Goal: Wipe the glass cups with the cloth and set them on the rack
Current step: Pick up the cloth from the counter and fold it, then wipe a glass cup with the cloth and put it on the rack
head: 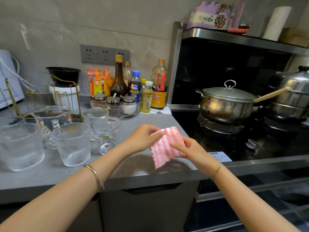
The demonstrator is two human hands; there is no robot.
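Note:
A pink-and-white striped cloth (163,149) hangs above the grey counter (150,171), held by both hands. My left hand (142,139) pinches its upper left edge; my right hand (192,153) grips its right side. Several glass cups stand on the counter to the left: a ribbed mug (71,144), a large ribbed cup (20,148), a printed cup (107,133), a measuring-style mug (51,119) and another ribbed cup (95,115) behind. The gold wire rack (50,96) stands at the back left with no glass on it.
Sauce bottles (158,91) and a glass tray of spice jars (115,106) line the back wall. A black bowl on a white tub (64,81) sits behind the rack. To the right is a stove with a lidded pot (225,104) and a steamer (291,94).

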